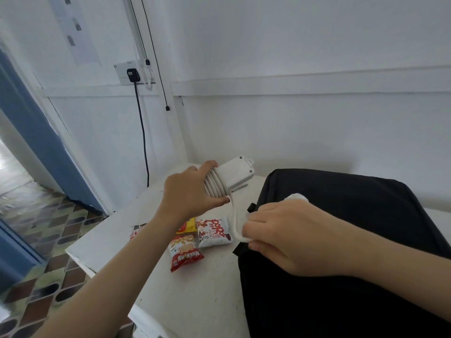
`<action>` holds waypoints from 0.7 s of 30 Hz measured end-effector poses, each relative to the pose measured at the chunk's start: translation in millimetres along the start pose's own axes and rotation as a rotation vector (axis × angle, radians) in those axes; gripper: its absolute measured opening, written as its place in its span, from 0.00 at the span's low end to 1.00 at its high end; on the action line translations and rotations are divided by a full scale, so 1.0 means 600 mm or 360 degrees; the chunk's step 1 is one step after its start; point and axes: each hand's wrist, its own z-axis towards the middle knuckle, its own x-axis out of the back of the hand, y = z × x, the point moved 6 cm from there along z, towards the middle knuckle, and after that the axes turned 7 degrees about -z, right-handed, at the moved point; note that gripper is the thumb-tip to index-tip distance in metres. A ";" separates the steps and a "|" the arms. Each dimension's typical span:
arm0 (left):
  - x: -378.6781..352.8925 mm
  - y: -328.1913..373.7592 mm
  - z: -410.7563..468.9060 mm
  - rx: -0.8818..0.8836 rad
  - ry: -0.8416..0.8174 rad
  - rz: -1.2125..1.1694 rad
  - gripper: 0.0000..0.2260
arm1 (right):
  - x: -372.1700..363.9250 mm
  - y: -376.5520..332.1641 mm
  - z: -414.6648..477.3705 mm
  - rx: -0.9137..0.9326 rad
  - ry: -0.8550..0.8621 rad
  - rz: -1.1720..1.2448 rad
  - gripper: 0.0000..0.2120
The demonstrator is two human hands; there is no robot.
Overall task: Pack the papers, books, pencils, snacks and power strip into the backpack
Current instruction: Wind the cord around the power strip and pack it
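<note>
— Left hand (188, 191) is gripping what?
— It is curling fingers and thumb round the white power strip (231, 176), holding it up above the table (195, 301). The cord (235, 223) is lying in coils round the strip's near end.
— And the right hand (288, 235)?
— It is pinching the loose run of cord trailing down from the strip. A white lump (296, 197), too blurred to name, is showing past its knuckles.
— Where is the backpack (341, 186) lying?
— Flat on the table's right side, under the right hand. Snacks are lying beneath the hands: a red peanut packet (185, 252), a white packet (213, 231) and a yellow packet (188, 225) half hidden by the left wrist.
</note>
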 end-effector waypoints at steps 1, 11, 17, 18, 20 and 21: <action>-0.005 0.005 -0.003 -0.0012 -0.0020 0.0007 0.36 | 0.004 -0.001 0.002 -0.0002 0.0018 -0.0002 0.08; -0.004 0.086 -0.042 -0.0742 0.0358 -0.0138 0.32 | 0.109 0.087 0.031 -0.0305 0.0478 -0.0424 0.13; 0.046 0.123 -0.067 -0.1059 0.0727 -0.0351 0.29 | 0.108 0.188 0.020 -0.0726 0.0505 0.0000 0.12; 0.054 0.125 -0.070 -0.1081 0.0781 -0.0375 0.30 | 0.099 0.203 0.014 -0.0785 0.0503 0.0140 0.10; 0.063 0.127 -0.072 -0.1128 0.0843 -0.0383 0.29 | 0.081 0.222 0.003 -0.0869 0.0493 0.0397 0.08; 0.065 0.128 -0.074 -0.1158 0.0854 -0.0356 0.29 | 0.071 0.228 -0.001 -0.0904 0.0472 0.0503 0.09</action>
